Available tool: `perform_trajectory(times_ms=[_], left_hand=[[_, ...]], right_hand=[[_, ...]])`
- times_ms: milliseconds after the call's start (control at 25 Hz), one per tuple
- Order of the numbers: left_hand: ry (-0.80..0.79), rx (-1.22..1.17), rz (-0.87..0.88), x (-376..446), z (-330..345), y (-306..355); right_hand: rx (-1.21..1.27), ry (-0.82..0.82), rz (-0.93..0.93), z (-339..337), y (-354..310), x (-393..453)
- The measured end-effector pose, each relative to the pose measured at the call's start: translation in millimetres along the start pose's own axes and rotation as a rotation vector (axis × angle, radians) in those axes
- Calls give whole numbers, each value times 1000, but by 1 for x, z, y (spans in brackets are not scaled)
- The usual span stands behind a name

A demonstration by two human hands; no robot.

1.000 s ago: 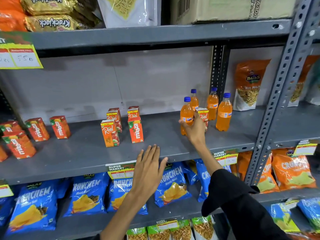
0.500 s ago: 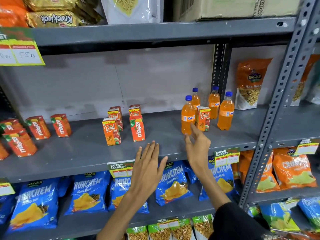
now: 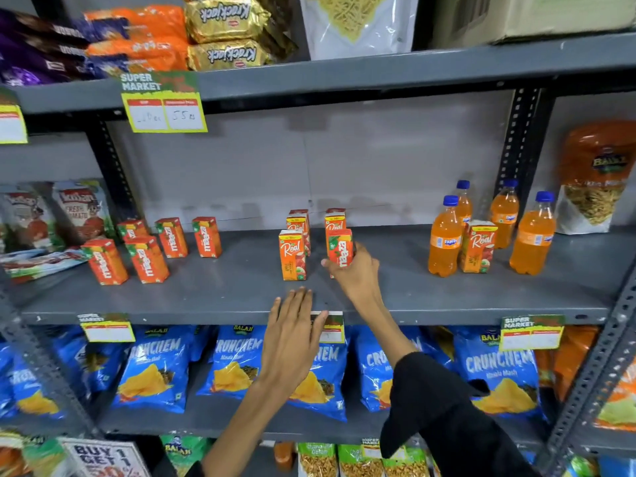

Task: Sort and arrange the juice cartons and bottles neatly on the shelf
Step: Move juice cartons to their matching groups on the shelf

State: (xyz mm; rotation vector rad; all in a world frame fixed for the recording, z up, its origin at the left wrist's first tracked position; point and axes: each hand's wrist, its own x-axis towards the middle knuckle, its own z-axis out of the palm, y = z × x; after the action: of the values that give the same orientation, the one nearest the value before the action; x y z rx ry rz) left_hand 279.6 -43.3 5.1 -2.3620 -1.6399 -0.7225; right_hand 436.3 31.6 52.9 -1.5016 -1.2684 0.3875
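On the grey middle shelf [image 3: 241,297], my right hand [image 3: 356,275] is closed around the lower part of a red Maaza carton [image 3: 340,245] that stands upright. Just left of it stands a Real carton [image 3: 292,254], with two more Real cartons [image 3: 335,218] behind. Several Maaza cartons [image 3: 146,258] are grouped at the shelf's left. At the right, several orange Fanta bottles [image 3: 444,235] stand around another Real carton [image 3: 478,246]. My left hand [image 3: 292,335] hovers flat and empty at the shelf's front edge, fingers spread.
Ketchup pouches [image 3: 79,215] lie at the far left of the shelf and a snack bag [image 3: 592,187] stands beyond the right upright. Blue Crunchem bags [image 3: 155,373] fill the shelf below. Biscuit packs [image 3: 223,32] sit on the shelf above.
My right hand left the Real carton standing among the bottles, swung left and took hold of the middle Maaza carton. The view shifted left. My left hand stayed at the shelf edge.
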Motion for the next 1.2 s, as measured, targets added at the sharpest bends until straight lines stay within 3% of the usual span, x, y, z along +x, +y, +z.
perform_trajectory(times_ms=[200, 480, 960, 1200], left_hand=[[-15, 21, 7, 1, 1, -9], [3, 2, 25, -10, -12, -67], [2, 0, 0, -30, -51, -264], [39, -28, 37, -30, -51, -274]], right_hand=[[-31, 61, 52, 3, 0, 1], [24, 87, -85, 7, -41, -47], [87, -29, -65, 219, -149, -57], [65, -63, -27, 263, -144, -51]])
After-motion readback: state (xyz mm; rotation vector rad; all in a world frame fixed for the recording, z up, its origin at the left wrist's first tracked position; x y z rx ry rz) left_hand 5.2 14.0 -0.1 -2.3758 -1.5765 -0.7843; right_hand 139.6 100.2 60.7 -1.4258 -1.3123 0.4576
